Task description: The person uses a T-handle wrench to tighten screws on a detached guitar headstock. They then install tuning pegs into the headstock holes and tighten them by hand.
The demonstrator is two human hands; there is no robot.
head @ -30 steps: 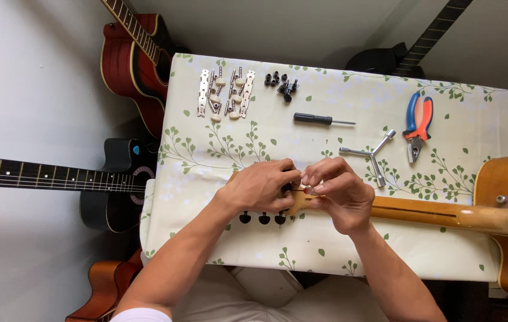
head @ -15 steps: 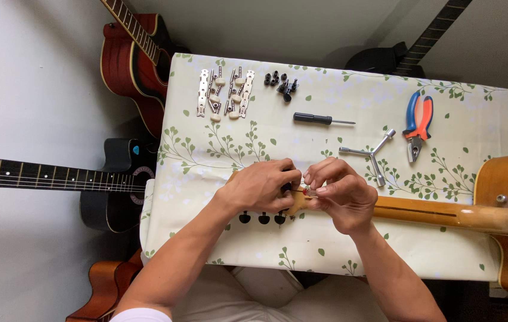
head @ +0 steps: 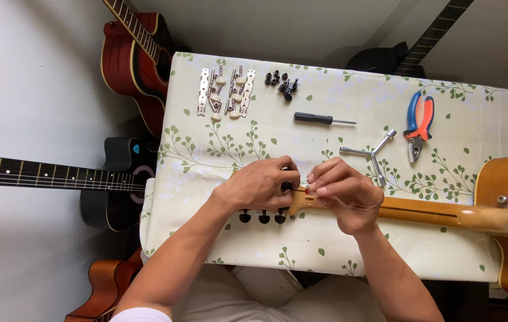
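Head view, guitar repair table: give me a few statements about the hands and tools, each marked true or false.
1. The left hand covers the guitar headstock. True.
2. The right hand holds the black screwdriver. False: the screwdriver lies untouched on the tablecloth, apart from both hands.
3. The pliers with blue and orange grips lie at the table's far right side. True.
4. The two metal tuner strips are mounted on the guitar. False: they lie loose at the far left corner.
5. Three black tuner knobs show below the left hand. True.
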